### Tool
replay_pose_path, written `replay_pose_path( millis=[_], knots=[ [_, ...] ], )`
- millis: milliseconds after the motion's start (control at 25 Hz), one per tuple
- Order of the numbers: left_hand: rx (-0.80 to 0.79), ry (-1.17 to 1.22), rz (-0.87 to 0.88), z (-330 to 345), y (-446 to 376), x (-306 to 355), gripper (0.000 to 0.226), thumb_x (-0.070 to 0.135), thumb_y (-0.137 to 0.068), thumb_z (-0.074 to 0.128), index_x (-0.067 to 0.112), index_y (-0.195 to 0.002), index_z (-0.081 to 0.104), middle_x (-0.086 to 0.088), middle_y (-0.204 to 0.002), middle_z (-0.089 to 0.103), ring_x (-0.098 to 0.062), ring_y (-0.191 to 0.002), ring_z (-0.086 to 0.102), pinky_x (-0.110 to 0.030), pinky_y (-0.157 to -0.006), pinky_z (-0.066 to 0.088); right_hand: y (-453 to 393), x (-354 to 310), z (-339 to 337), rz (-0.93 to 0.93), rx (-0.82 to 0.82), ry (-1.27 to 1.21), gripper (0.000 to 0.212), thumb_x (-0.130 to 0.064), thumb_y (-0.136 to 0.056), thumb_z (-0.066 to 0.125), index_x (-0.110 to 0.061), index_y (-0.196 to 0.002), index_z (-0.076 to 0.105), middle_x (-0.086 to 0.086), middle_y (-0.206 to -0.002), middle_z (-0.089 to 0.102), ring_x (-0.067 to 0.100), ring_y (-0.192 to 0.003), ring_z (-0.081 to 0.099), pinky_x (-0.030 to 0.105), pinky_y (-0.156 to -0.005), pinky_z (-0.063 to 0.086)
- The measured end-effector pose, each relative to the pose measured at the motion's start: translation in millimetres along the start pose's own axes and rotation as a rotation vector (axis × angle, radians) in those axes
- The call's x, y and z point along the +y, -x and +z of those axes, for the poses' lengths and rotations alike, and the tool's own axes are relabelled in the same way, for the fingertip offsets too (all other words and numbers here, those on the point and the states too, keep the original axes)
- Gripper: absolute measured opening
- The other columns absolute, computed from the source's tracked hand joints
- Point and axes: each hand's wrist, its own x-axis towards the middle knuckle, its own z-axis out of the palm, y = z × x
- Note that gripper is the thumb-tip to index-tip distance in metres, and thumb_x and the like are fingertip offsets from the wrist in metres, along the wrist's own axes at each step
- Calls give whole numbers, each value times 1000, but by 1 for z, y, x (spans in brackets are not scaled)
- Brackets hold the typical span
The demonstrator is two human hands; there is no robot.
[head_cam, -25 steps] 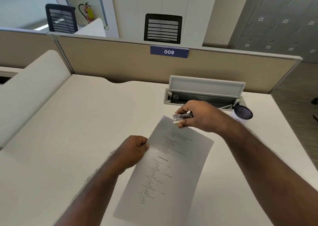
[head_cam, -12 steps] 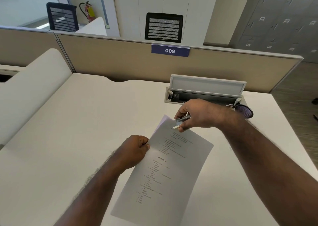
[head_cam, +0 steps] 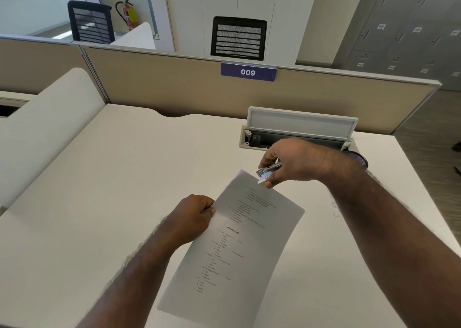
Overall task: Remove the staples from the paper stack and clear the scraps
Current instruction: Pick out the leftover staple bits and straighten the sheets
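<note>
A printed paper stack lies slanted on the white desk, its far corner slightly raised. My left hand pinches the stack's left edge. My right hand grips a small metal stapler just beyond the stack's far corner, its jaws pointing at that corner. I cannot make out any staple in the paper.
An open cable tray with a raised lid sits in the desk behind my right hand. A dark mesh cup stands at its right end, partly hidden by my wrist. A beige partition closes the desk's far edge.
My right hand has drawn the stapler a little off the stack's far corner and tilted it. The raised top sheet has settled back down. My left hand kept its hold.
</note>
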Motion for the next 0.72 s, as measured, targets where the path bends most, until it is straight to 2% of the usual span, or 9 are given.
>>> replay_pose_path(
  millis=[160, 400, 480, 600, 720],
  knots=[
    [-9, -50, 18, 1, 2, 5, 32, 19, -100, 46, 27, -73, 61, 13, -70, 63, -5, -59, 60, -11, -48, 39, -4, -8, 6, -3, -1, 53, 41, -40, -74, 80, -26, -111, 70, -7, -111, 69, 16, -96, 62, 31, -76, 54],
    [5, -126, 27, -2, 4, 6, 32, 19, -100, 44, 29, -73, 58, 14, -71, 60, -5, -62, 59, -13, -50, 38, -7, -6, 8, -32, -79, 14, 41, -38, -75, 80, -24, -112, 70, -7, -110, 68, 16, -96, 62, 22, -66, 49],
    [8, -147, 30, -2, 3, 6, 31, 19, -100, 43, 29, -76, 58, 14, -71, 58, -5, -61, 57, -13, -50, 38, -7, -5, 10, -45, -118, -1, 41, -38, -75, 80, -24, -111, 70, -7, -109, 69, 15, -96, 62, 21, -68, 49],
    [15, -178, 42, -1, 3, 7, 31, 18, -100, 42, 29, -76, 58, 14, -72, 57, -6, -63, 56, -16, -52, 39, -8, -5, 13, -75, -140, 0, 42, -41, -75, 79, -24, -113, 69, -10, -104, 67, 14, -98, 61, 23, -73, 49],
    [3, -153, 48, 0, 4, 8, 26, 18, -100, 42, 25, -87, 63, 14, -75, 59, -7, -67, 59, -16, -54, 42, -9, -5, 14, -124, -156, -53, 41, -48, -75, 76, -27, -109, 70, -18, -92, 65, 11, -94, 64, 32, -76, 54]
  ],
)
